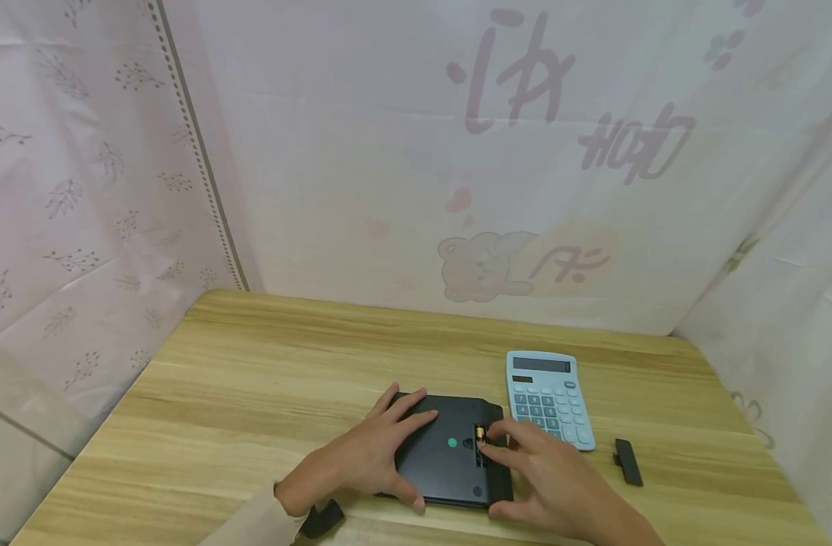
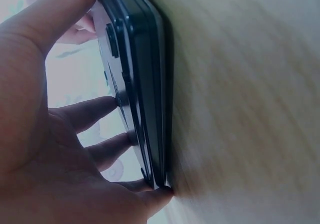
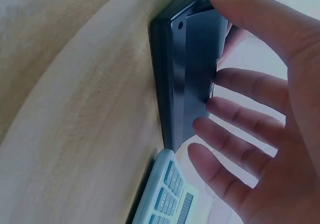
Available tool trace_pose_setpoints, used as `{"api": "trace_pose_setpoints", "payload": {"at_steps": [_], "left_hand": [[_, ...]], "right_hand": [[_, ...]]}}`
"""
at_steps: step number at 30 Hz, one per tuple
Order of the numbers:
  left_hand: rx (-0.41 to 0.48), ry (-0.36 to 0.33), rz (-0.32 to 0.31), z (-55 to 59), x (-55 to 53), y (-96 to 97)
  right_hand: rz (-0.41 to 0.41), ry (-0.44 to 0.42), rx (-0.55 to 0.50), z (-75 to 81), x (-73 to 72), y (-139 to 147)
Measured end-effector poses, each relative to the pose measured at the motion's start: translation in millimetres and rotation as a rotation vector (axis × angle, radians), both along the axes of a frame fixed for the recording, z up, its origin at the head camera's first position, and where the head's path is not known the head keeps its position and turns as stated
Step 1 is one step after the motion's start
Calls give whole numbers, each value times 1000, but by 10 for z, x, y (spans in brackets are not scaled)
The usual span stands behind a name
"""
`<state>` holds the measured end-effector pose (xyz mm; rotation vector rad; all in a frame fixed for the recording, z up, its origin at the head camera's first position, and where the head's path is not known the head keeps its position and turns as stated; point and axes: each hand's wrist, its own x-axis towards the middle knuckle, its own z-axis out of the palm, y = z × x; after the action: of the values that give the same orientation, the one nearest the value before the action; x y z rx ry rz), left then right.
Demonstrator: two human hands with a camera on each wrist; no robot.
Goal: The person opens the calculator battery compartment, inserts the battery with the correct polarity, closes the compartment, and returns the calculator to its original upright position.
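A flat black device [image 1: 436, 462] lies back side up on the table, a round green sticker on it and its battery slot uncovered. Inside the slot sits a small battery [image 1: 480, 434] with a gold-coloured end. My left hand [image 1: 375, 455] rests spread over the device's left part, with its thumb at the near edge. Fingertips of my right hand [image 1: 545, 474] touch the battery at the slot, while the thumb lies against the device's near right corner. In the right wrist view, the right fingers [image 3: 245, 87] look loosely extended.
A light blue calculator [image 1: 544, 387] lies face up just beyond the right hand, close to the device. Farther right is a small black battery cover [image 1: 629, 462]. The wooden table [image 1: 265, 364] meets patterned curtains [image 1: 361, 189] at the back and sides.
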<state>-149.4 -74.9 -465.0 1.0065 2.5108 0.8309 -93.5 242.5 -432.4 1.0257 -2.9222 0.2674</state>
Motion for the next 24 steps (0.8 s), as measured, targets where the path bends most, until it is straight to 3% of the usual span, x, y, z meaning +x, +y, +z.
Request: {"api": "trace_pose_setpoints", "payload": {"at_steps": [13, 19, 24], "left_hand": [[6, 2, -4, -10, -1, 3], [4, -5, -5, -1, -4, 3], [2, 0, 0, -2, 2, 1]], "right_hand": [[14, 6, -19, -18, 4, 23], [5, -31, -4, 25, -9, 28], [19, 9, 0, 19, 12, 71]]}}
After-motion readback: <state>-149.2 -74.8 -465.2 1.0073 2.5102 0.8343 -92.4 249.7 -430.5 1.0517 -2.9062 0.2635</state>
